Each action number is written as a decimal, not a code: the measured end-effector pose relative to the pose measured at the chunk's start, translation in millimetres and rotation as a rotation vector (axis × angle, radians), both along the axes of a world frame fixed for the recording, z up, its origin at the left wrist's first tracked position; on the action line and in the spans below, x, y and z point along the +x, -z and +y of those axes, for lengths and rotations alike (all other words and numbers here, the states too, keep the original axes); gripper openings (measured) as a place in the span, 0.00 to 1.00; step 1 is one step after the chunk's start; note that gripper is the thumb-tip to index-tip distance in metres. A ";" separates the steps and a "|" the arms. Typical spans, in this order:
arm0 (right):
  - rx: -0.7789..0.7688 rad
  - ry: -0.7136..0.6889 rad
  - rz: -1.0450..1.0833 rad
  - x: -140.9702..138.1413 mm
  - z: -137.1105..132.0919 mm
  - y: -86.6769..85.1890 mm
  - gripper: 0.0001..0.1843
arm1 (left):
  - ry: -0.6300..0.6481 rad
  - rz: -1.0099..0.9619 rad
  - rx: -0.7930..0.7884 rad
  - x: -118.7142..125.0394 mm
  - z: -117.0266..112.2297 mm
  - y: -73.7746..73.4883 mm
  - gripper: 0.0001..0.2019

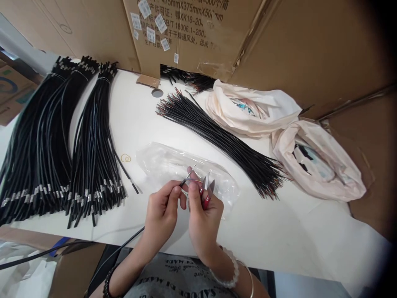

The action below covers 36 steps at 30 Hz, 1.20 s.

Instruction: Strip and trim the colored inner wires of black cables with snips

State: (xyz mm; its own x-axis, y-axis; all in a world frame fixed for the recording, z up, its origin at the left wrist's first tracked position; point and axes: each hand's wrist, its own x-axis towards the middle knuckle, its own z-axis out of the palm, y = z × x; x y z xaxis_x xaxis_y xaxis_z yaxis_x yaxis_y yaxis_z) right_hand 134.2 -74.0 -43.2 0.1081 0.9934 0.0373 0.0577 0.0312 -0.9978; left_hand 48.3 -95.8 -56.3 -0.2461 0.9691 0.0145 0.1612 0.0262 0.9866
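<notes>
My left hand pinches the stripped end of a thin black cable that trails down off the table's front edge. My right hand is closed round a small red-handled cutter and its fingertips touch the cable's bare wire tips. Both hands hover over a clear plastic bag lying on the white table.
Large bundles of black cables lie at the left. A loose fan of thinner black wires runs diagonally at the centre. Two cream bags sit at the right, cardboard boxes behind. A rubber band lies nearby.
</notes>
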 end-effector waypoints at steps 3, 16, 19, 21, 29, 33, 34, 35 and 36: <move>-0.127 -0.066 -0.012 0.5 -3.6 -3.8 0.21 | -0.072 0.273 0.055 2.4 -2.0 0.8 0.13; -0.453 -0.564 0.384 50.7 24.8 -6.7 0.21 | 0.377 0.476 0.195 -24.0 -7.0 -3.4 0.10; -0.553 -0.582 0.551 53.6 25.1 -3.7 0.21 | 0.476 0.368 0.057 -28.6 -5.9 -12.9 0.11; -0.590 -0.523 0.582 50.7 22.5 -0.6 0.22 | 0.493 0.368 0.001 -28.2 -3.8 -17.3 0.11; -0.379 -0.191 0.479 50.4 28.6 -2.5 0.23 | 0.125 0.605 0.112 -34.6 -23.4 0.5 0.08; -0.262 -0.159 0.435 54.1 37.8 -5.5 0.23 | -0.039 0.482 0.114 -48.9 -71.4 18.1 0.03; -0.256 -0.163 0.437 53.5 39.3 -5.4 0.23 | 0.085 0.326 -0.025 -49.1 -83.1 21.9 0.08; -0.258 -0.167 0.445 52.4 40.3 -5.4 0.23 | 0.172 0.153 -0.177 -47.0 -92.8 25.5 0.15; -0.264 -0.173 0.457 51.0 40.9 -5.7 0.23 | 0.272 -0.034 -0.304 -42.6 -99.8 28.9 0.20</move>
